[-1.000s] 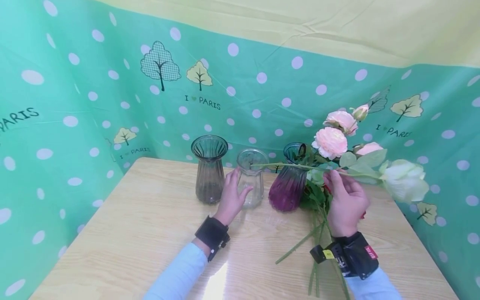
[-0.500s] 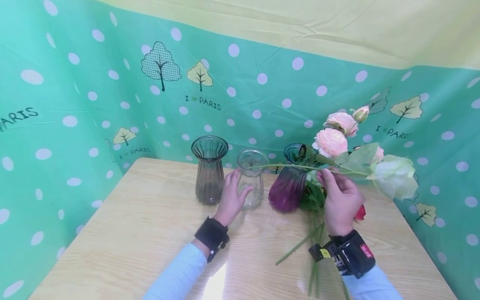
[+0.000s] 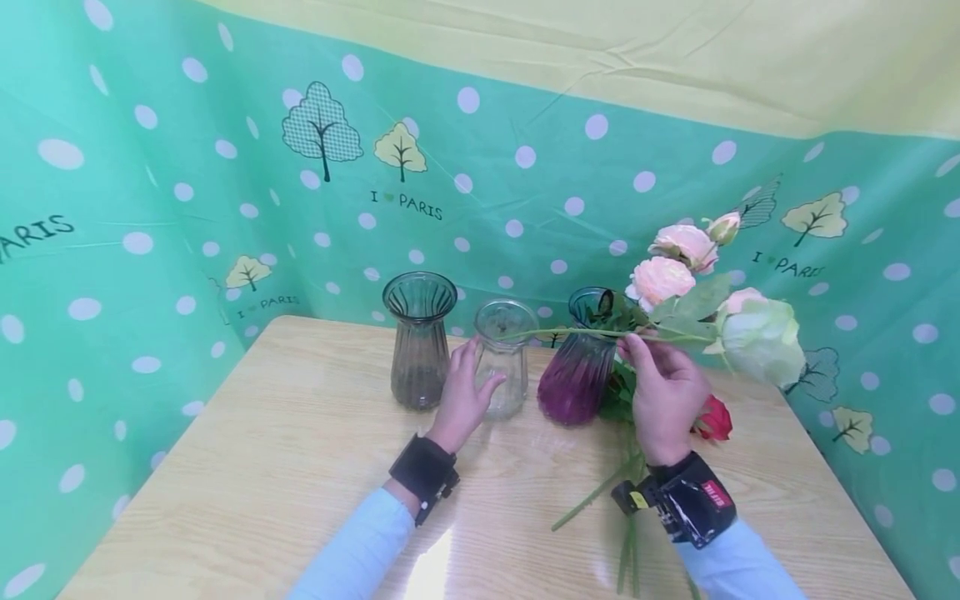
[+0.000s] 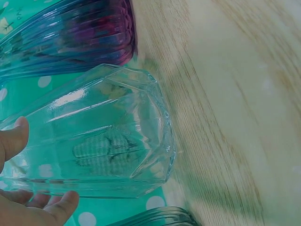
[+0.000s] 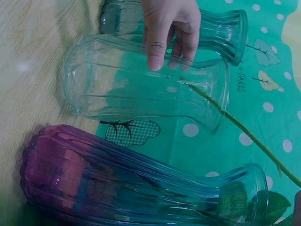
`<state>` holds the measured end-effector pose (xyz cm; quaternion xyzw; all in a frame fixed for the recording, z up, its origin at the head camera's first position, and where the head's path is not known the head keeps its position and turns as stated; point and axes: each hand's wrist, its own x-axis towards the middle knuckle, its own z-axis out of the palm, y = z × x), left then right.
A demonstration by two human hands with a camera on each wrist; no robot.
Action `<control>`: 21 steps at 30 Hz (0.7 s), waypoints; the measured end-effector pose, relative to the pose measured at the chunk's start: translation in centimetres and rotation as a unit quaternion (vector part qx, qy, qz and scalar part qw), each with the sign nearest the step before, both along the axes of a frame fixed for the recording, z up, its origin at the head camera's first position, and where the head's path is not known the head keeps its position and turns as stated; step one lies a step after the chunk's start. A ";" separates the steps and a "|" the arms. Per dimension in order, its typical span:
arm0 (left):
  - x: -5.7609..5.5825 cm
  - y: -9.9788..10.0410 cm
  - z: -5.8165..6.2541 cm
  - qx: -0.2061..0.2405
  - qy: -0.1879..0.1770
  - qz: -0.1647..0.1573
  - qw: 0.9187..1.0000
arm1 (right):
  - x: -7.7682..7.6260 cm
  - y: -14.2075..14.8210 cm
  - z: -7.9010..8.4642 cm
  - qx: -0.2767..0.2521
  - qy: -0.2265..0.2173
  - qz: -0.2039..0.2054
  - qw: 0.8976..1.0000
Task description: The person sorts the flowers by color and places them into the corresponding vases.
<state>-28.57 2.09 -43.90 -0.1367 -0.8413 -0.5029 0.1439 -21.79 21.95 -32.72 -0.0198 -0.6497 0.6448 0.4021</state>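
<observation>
White rose (image 3: 761,343) is pinched by its stem (image 3: 562,332) in right hand (image 3: 670,404), tip at mouth of clear vase (image 3: 513,371); likely light, bendy, best held low. Vase, probably slippery, breakable, is loosely gripped by left hand (image 3: 463,404).

Free way near left
One can reach over the table (image 3: 247,500) there; more right, held stem (image 5: 250,134) and purple vase (image 3: 573,379) obstruct.

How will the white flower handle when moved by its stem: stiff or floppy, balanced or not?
The stem is probably fairly stiff: it juts from the right hand with only a slight curve. Likely head-heavy, since the big bloom sits at one end. Its broad, thin-looking leaves may flex on contact.
</observation>
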 end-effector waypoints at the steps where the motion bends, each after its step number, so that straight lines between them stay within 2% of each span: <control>1: 0.0 0.0 0.0 0.000 0.001 0.000 1.000 | 0.0 -0.1 -0.1 0.010 0.000 -0.001 1.000; 12: 0.1 -0.1 -0.4 -0.001 0.002 0.006 1.000 | -0.9 -1.5 -0.6 0.075 0.006 0.012 0.997; 21: -0.1 0.0 -0.3 -0.001 0.001 0.005 1.000 | -1.6 -3.0 0.3 0.100 -0.021 0.036 0.994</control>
